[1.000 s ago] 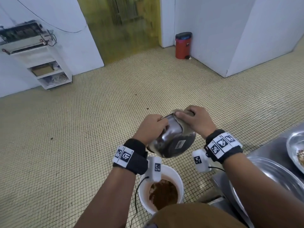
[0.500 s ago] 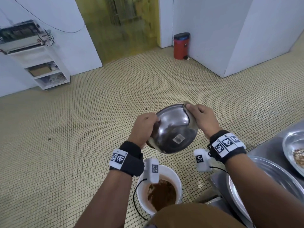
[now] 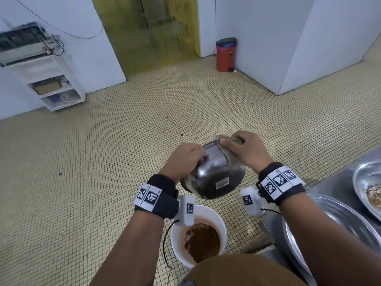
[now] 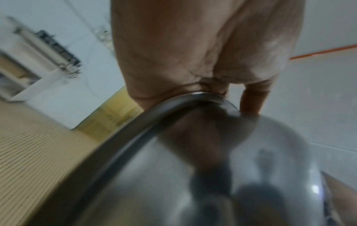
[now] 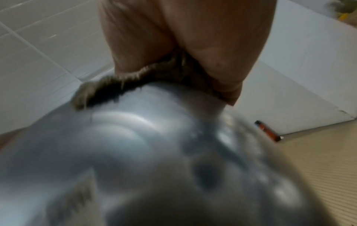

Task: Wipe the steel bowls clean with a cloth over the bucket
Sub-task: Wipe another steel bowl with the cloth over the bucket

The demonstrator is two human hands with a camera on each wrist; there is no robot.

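Observation:
A steel bowl (image 3: 214, 178) with a white label on its underside is held tilted above a white bucket (image 3: 177, 234) of brown slops. My left hand (image 3: 185, 157) grips the bowl's left rim (image 4: 154, 116). My right hand (image 3: 245, 149) presses a brownish-grey cloth (image 3: 225, 153) over the bowl's far rim, thumb on the outside. In the right wrist view the cloth (image 5: 108, 90) lies between my palm and the bowl's outer wall (image 5: 135, 137). The bowl's inside faces away and is hidden.
A steel counter (image 3: 334, 182) at the right carries a large steel tray (image 3: 334, 213) and another bowl (image 3: 362, 176) with food scraps. A red bin (image 3: 225, 54) stands by the far wall, a white shelf unit (image 3: 55, 89) at the left. Tiled floor lies ahead.
The bowl has turned back so its mouth tips away from me. My right hand with the cloth has come over the far rim again; the cloth was barely showing half a second ago.

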